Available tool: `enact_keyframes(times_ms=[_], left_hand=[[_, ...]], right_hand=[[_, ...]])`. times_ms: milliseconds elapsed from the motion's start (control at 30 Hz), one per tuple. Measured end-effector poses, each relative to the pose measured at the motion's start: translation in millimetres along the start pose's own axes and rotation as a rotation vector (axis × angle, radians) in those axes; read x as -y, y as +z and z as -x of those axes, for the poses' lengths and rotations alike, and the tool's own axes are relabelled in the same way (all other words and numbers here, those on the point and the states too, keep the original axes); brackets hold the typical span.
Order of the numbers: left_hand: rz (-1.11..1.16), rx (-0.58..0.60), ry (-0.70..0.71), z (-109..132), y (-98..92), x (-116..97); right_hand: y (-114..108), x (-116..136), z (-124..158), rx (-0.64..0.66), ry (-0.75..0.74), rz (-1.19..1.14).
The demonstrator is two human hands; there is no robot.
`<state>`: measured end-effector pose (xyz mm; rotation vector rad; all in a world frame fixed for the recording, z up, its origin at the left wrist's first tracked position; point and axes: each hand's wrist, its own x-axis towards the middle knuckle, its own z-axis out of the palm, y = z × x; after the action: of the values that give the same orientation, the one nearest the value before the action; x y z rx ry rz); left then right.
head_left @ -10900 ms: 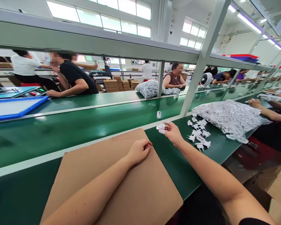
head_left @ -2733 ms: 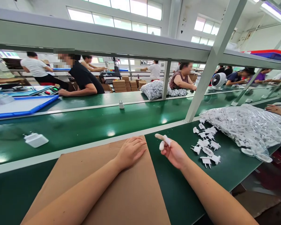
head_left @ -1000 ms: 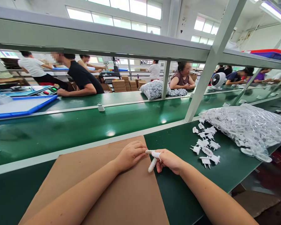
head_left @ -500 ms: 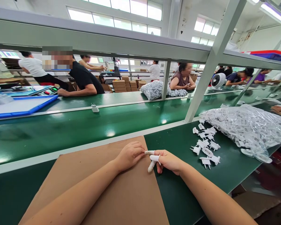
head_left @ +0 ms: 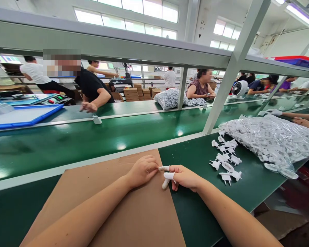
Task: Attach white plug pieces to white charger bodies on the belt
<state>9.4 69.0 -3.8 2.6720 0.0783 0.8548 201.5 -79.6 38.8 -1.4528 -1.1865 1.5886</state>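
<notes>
My left hand (head_left: 142, 170) rests on a brown cardboard sheet (head_left: 105, 209) with its fingers curled, pinching the tip of a white finger cot (head_left: 164, 168) worn on my right hand's forefinger. My right hand (head_left: 184, 177) lies beside it on the green bench, loosely curled. A second cot (head_left: 167, 179) covers another finger, which points down. Nothing else shows in the right hand. Several loose white plug parts (head_left: 225, 160) lie a short way to the right of it.
A clear bag of white parts (head_left: 273, 140) sits at the right, with a co-worker's hands (head_left: 298, 120) behind it. A small white charger (head_left: 96, 119) rides the green conveyor belt (head_left: 92, 140). A person in black reaches a hand (head_left: 88, 107) towards it. A slanted frame post (head_left: 221, 92) stands ahead.
My right hand came down from mid-air to meet the left, which now pinches the cot's tip. The charger on the belt has moved left, and the person in black has stretched a hand towards it.
</notes>
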Motion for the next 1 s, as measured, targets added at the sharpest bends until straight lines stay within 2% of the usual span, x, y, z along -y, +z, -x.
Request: enact_keyframes(times_ms=[233, 467, 867, 1000], left_hand=[[0.020, 0.032, -0.009, -0.8, -2.1, -2.2], [-0.042, 0.017, -0.003, -1.9, -3.6, -2.4], [-0.082, -0.085, 0.046, -3.4, -3.7, -1.3], [-0.075, -0.171, -0.007, -1.5, -3.3, -0.2]], right_hand=[[0.3, 0.3, 0.8, -0.007, -0.003, 0.001], [2.9, 1.0, 1.0, -0.038, 0.000, 0.008], [5.1, 2.1, 2.0, -0.072, -0.015, -0.014], [1.3, -0.3, 0.4, -0.111, -0.034, -0.048]])
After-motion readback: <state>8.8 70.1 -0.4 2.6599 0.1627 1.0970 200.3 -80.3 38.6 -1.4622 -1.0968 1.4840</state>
